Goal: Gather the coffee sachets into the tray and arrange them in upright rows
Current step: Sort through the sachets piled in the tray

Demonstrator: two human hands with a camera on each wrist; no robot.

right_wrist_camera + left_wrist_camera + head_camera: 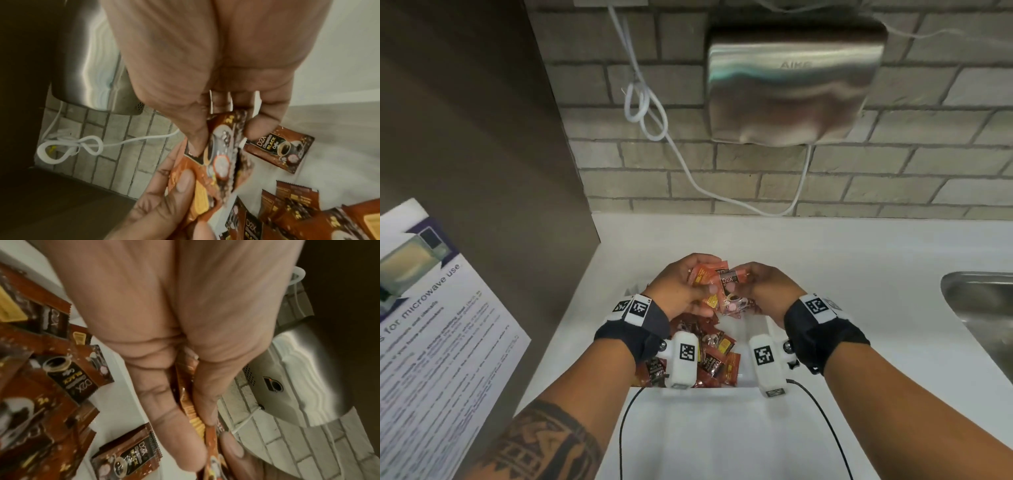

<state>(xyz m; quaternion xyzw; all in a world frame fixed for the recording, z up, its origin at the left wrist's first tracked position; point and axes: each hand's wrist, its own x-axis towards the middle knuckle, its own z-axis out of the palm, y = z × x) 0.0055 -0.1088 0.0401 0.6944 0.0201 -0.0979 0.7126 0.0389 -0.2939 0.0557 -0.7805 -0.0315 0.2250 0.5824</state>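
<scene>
A white tray [743,329] on the counter holds a loose heap of brown coffee sachets [714,356]. Above its far end my left hand [688,287] grips a small stack of sachets [703,275], thumb pressed on their face. My right hand [760,286] pinches a sachet [731,284] between thumb and fingers, right against the left hand's stack. In the left wrist view the gripped sachets [191,412] show edge-on between thumb and fingers. In the right wrist view the pinched sachet [222,155] overlaps the left hand's stack [185,181]; one sachet [279,151] lies flat alone beyond.
A steel sink [983,318] is set in the counter at the right. A metal hand dryer [791,82] and a looped white cable [647,106] hang on the brick wall behind. A microwave notice sheet [431,339] lies at the left beside a brown panel.
</scene>
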